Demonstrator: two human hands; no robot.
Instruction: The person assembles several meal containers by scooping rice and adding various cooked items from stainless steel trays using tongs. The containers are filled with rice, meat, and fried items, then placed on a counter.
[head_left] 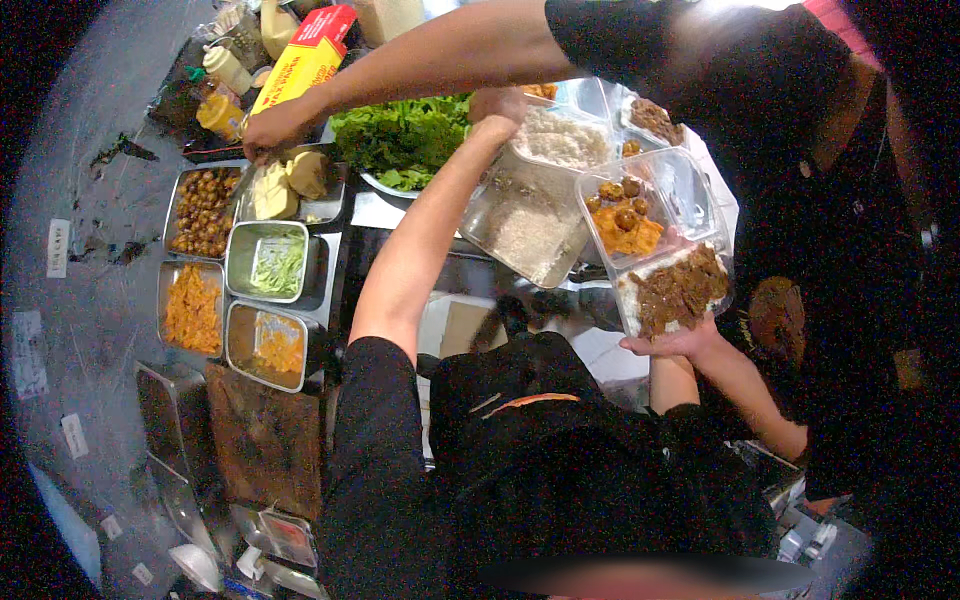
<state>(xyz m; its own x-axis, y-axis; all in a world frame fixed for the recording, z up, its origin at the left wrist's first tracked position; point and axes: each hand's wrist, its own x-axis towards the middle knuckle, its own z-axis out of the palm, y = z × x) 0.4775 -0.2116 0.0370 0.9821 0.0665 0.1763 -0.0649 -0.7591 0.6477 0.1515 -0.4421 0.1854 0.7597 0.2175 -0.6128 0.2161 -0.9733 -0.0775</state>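
Note:
My left forearm reaches up past a bowl of green lettuce [400, 140]. My left hand [498, 107] is closed at the lettuce's right edge, by a clear container of white rice [562, 138]; what it holds is hidden. My right forearm [675, 382] rises from its sleeve toward a clear compartment container [720, 215], and the hand is covered from view. Dark brown meat on rice [680, 290] and orange shreds with brown balls [627, 220] fill that container. A co-worker's hand [680, 342] supports it from below. Beneath the rice container lies a metal tray [530, 220] with rice residue.
A co-worker's arm [430, 62] crosses overhead to the left counter. Metal pans there hold brown balls [205, 210], yellow slices [272, 190], green shreds [278, 268] and orange shreds [192, 308]. Behind stand squeeze bottles [226, 68] and a yellow-red box [305, 62]. A brown board [265, 435] lies nearer.

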